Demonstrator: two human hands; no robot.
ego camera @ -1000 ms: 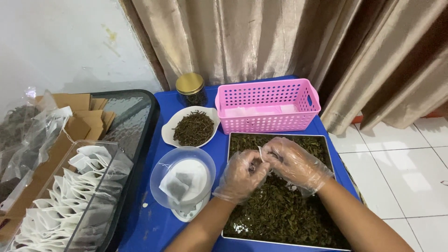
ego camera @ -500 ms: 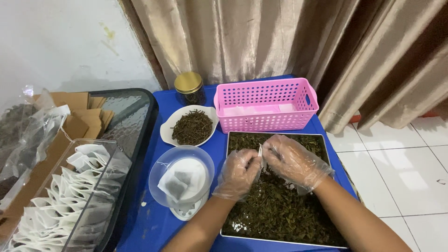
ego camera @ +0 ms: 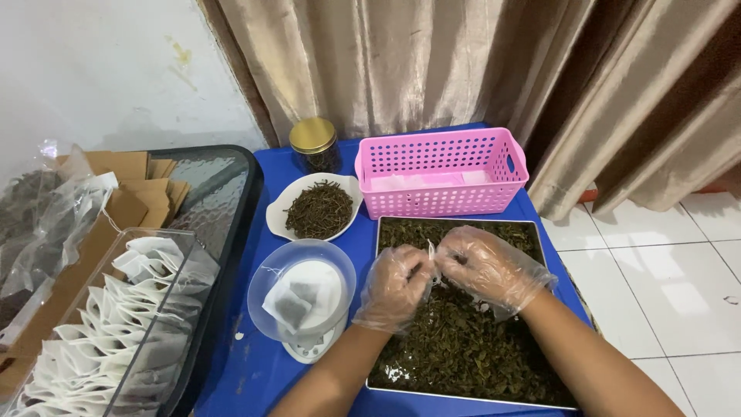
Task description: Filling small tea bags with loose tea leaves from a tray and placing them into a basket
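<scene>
On the far edge of the blue table one dark glass jar with a round gold lid stands against the beige curtain; any label on it cannot be seen. Just right of it sits one pink plastic basket, rectangular with many small holes, and some flat white pieces lie on its bottom. Before the jar there is one white dish holding dark dry tea leaves. Nearer to the person, one clear round bowl rests on a white scale, and inside it lie two filled tea bags, white with a dark content. The large metal tray takes the right half of the table and is full of loose green-brown tea leaves. Both hands wear thin transparent gloves and meet above the far part of this tray. The left hand and the right hand pinch together one small white tea bag, fingers closed on it, and the bag is mostly hidden between them. On the left, one clear plastic box on a dark glass table holds many empty white tea bags, too many for counting. Behind it are brown paper pouches in a stack and crumpled clear plastic bags.
</scene>
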